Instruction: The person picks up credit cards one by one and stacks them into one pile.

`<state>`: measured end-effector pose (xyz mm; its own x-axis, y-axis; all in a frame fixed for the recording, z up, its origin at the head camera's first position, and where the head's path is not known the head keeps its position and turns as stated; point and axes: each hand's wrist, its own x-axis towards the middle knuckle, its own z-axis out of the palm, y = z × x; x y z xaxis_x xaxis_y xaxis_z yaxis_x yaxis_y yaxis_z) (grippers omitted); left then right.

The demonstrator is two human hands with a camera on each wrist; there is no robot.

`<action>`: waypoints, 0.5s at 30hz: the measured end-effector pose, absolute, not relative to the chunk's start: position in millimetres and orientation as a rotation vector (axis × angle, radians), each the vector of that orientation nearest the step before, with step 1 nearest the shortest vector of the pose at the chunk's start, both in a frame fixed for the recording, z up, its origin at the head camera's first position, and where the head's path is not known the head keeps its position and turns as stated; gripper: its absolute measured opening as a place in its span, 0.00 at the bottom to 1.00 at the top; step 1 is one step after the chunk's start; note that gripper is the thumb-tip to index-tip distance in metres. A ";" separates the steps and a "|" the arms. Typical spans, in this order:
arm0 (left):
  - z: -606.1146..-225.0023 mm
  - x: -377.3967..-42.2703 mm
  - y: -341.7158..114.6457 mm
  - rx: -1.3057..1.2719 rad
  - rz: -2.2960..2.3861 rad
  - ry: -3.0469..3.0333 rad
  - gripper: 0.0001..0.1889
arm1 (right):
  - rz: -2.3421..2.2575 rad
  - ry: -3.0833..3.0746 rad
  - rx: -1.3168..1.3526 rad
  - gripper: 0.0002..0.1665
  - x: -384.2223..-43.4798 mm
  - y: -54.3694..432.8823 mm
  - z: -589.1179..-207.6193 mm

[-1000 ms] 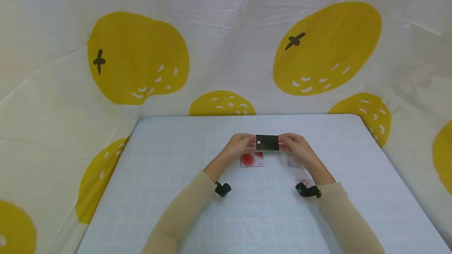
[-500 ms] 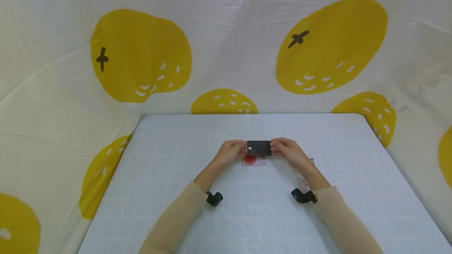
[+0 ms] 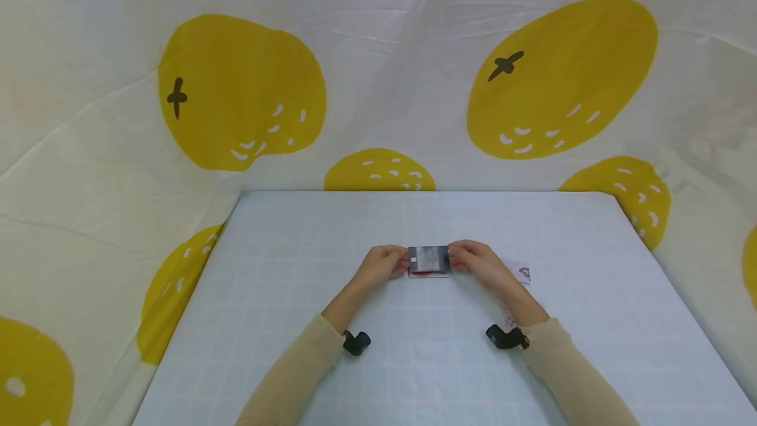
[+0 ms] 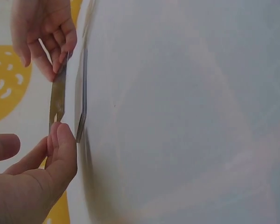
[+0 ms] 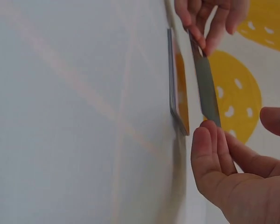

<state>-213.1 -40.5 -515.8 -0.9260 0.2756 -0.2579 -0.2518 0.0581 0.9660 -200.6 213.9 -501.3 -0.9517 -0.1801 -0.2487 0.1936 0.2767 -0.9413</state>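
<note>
In the head view, both hands hold a black VIP card (image 3: 429, 259) with a chip mark, one hand at each short end. My left hand (image 3: 381, 265) has the left end and my right hand (image 3: 478, 263) the right end. Just beneath lies a red and white card (image 3: 428, 275), mostly hidden by the black one. From the left wrist, the held card (image 4: 59, 95) shows nearly edge-on, a narrow gap above a thin stack of cards (image 4: 82, 98) on the table. The right wrist view shows the same gap between the held card (image 5: 206, 86) and the stack (image 5: 177, 88).
A pale printed card (image 3: 522, 273) lies right of the right hand. Another pinkish printed piece (image 3: 508, 316) is partly covered by the right wrist. The light checked tabletop (image 3: 331, 229) ends at a back cloth (image 3: 390, 84) with yellow fruit prints.
Both hands have brought the black card down and leftward until it covers most of the red and white card. The printed card at the right has come into fuller view.
</note>
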 end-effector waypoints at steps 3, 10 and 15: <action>-518.7 -212.8 -40.7 0.004 1.899 1.994 0.17 | -1.692 2.248 0.032 0.26 -199.8 212.7 -502.7; -521.8 -212.7 -39.8 -0.029 1.853 2.047 0.17 | -1.676 2.249 0.027 0.25 -201.3 210.2 -505.6; -523.9 -212.3 -39.8 -0.031 1.850 2.049 0.17 | -1.662 2.255 0.033 0.26 -202.0 208.6 -510.1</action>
<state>-212.3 -39.8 -523.9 -0.9282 0.2328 -0.2903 -0.2650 0.1342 0.9549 -202.0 208.6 -510.1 -0.9424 -0.1797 -0.2821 0.2163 0.3156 -0.9239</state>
